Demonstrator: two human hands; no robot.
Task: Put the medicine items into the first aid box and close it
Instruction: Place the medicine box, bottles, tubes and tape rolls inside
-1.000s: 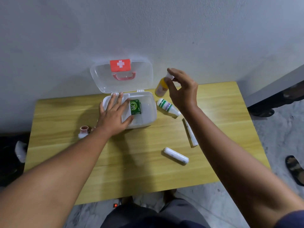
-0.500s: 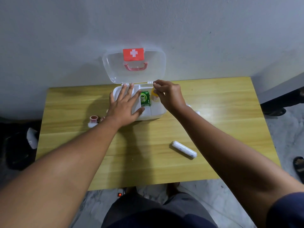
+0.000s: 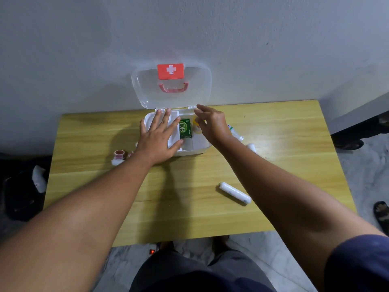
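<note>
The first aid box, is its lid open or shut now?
Open. The clear lid stands upright against the wall, and the first aid box shows a green packet inside.

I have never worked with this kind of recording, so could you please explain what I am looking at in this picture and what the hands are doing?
There is no machine here: a person wears a wide-angle camera on the head, so you look forward and down along both bare arms. On the yellow wooden table stands a white plastic first aid box, its clear lid with the red cross label propped open against the wall. The left hand lies flat on the box, steadying it. The right hand hovers over the box's right side with its fingers open, holding nothing; a small yellow bottle sits inside beneath it, next to a green carton. Still outside are a white paper-wrapped roll, a green-and-white bottle behind the right wrist, and a small roll of reddish tape on the left.
</note>
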